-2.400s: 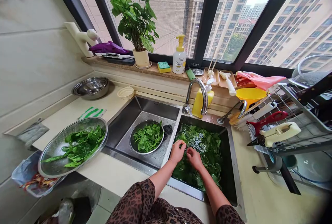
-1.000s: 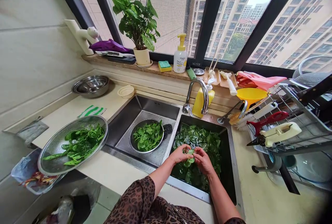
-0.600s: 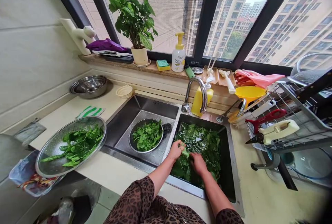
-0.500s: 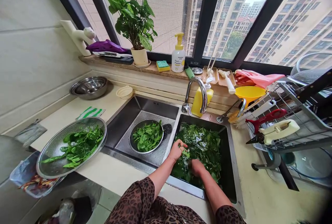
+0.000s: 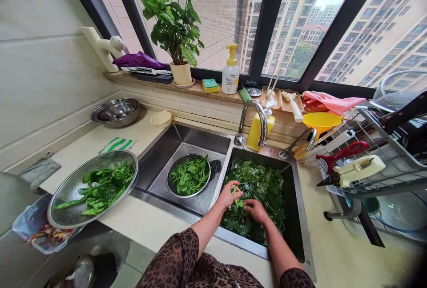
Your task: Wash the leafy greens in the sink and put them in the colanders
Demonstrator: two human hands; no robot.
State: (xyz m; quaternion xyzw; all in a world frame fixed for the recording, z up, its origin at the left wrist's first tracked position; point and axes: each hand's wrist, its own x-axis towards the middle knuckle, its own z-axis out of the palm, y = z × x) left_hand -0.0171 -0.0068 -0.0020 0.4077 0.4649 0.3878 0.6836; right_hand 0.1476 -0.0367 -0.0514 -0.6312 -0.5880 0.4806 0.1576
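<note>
My left hand (image 5: 229,194) is over the left edge of the right sink basin (image 5: 296,217), its fingers closed on a few leafy greens (image 5: 237,201). Just to its right, my right hand (image 5: 256,211) hovers at the water surface with curled fingers. Whatever those fingers hold, if anything, is too small to make out. Dark green leaves (image 5: 263,183) float and soak in the water around both hands. In the left basin (image 5: 155,181), a round strainer bowl (image 5: 169,186) holds more greens.
A large metal colander (image 5: 68,190) with greens rests on the counter at left. Behind the right basin curves a faucet (image 5: 263,121), beside a yellow bottle (image 5: 255,130). On the right stands a wire rack (image 5: 373,121) with scissors (image 5: 360,170). A steel bowl (image 5: 115,119) sits at back left.
My right hand has lifted out of the water, its fingers now showing near the left hand. My left hand stays almost in place with the greens.
</note>
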